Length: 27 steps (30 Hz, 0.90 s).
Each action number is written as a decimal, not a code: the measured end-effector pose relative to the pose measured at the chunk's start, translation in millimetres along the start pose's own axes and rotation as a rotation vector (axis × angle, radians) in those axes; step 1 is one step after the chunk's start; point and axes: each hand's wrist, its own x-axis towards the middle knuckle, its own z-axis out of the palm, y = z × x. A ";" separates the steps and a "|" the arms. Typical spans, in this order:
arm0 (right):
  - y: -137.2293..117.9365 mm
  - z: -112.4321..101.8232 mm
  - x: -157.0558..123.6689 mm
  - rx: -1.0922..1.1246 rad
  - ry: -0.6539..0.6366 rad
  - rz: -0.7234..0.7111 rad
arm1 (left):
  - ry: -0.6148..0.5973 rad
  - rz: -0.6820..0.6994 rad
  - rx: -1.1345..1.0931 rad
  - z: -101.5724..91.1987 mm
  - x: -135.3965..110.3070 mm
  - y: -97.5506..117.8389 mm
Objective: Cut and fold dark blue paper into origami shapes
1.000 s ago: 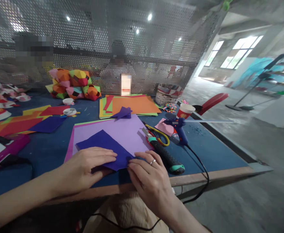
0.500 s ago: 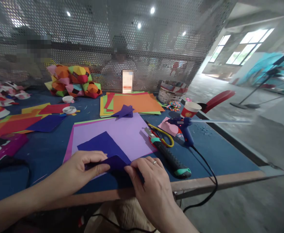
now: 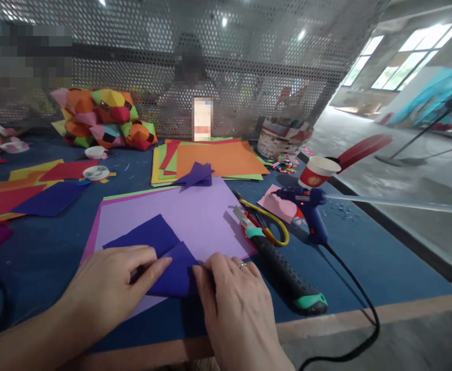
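A dark blue-violet sheet of paper [image 3: 177, 270] lies partly folded over, its near part laid across the rest, on top of a lilac sheet [image 3: 206, 221]. My left hand [image 3: 112, 275] pinches the paper's left side between thumb and fingers. On the right edge of the folded part, the thumb and fingers of my right hand [image 3: 237, 299] are closed on it; a ring shows on one finger. The fingertips hide parts of the paper's edges. Just right of the sheets lie a utility knife with a black and green handle [image 3: 283, 270] and yellow-and-red-handled scissors [image 3: 274, 219].
A blue glue gun [image 3: 313, 216] with a black cord rests to the right, near a paper cup [image 3: 318, 172]. Coloured sheets [image 3: 218, 159], a paper star [image 3: 198, 175] and a wrapped basket [image 3: 282, 136] are behind. Folded paper shapes [image 3: 104, 116] stand back left, before a perforated metal screen.
The near part of the blue-violet paper, raised and curled before, now lies flatter across the sheet. Both hands have pressed it lower. The view has shifted slightly.
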 end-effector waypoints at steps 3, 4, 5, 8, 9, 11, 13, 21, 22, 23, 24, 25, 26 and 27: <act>1.6 1.9 0.8 0.013 -0.027 -0.004 | 0.043 0.053 0.048 3.3 -2.2 -1.2; 2.3 2.4 0.4 0.015 -0.040 -0.007 | 0.055 0.065 0.059 4.6 -3.8 -1.7; 3.2 2.9 -0.2 0.014 -0.055 -0.005 | 0.061 0.075 0.067 5.9 -5.5 -2.5; 6.4 5.4 -2.8 0.009 -0.091 -0.015 | 0.044 0.080 0.109 9.1 -9.8 -5.6; 7.5 6.6 -3.6 0.010 -0.093 -0.022 | 0.031 0.081 0.122 9.9 -10.6 -6.9; 9.4 9.0 -4.6 0.010 -0.090 -0.042 | 0.006 0.078 0.144 11.0 -11.5 -9.3; 10.0 10.7 -4.7 0.004 -0.084 -0.055 | -0.009 0.078 0.148 11.6 -12.1 -11.3; -0.6 4.5 1.3 -0.095 -0.167 0.041 | -0.062 0.041 0.187 10.5 -11.8 -9.2; -1.6 3.8 1.6 -0.097 -0.168 0.045 | -0.054 0.053 0.192 10.1 -10.6 -8.2; -2.3 3.4 1.8 -0.098 -0.168 0.049 | -0.048 0.064 0.197 9.7 -9.2 -7.3; -2.8 3.2 1.7 -0.099 -0.168 0.054 | -0.042 0.073 0.201 9.3 -7.7 -6.2; -3.1 3.2 1.5 -0.099 -0.168 0.057 | -0.036 0.084 0.203 8.9 -6.2 -5.0; -3.3 3.3 1.3 -0.098 -0.171 0.059 | -0.031 0.093 0.206 8.4 -4.8 -3.5; -3.4 3.3 1.0 -0.098 -0.174 0.060 | -0.027 0.101 0.213 7.8 -3.5 -1.8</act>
